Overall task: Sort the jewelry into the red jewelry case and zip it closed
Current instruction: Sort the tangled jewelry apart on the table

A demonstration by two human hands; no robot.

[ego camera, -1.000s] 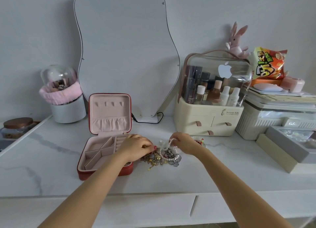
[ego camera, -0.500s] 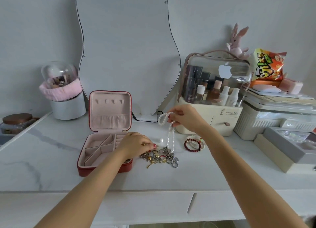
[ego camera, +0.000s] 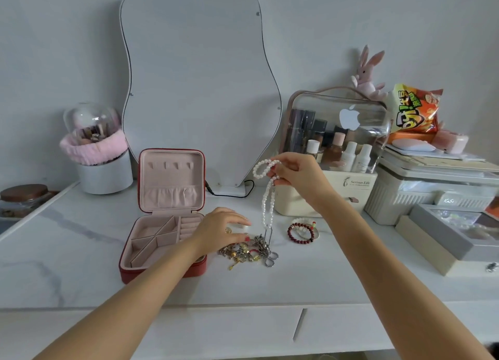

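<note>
Head view: red jewelry case [ego camera: 164,272] sits open, left of centre on the white marble table [ego camera: 81,273]; lid upright, pale pink lining, divided compartments hold nothing visible. Right hand [ego camera: 302,178] is raised, fingers pinched on a white pearl strand [ego camera: 267,194] that hangs down to the tangled jewelry pile [ego camera: 248,251] just right of the case. Left hand [ego camera: 218,230] rests over the pile's left edge, fingers loosely curled, slightly apart. Dark red bead bracelet [ego camera: 301,232] lies right of the pile.
</note>
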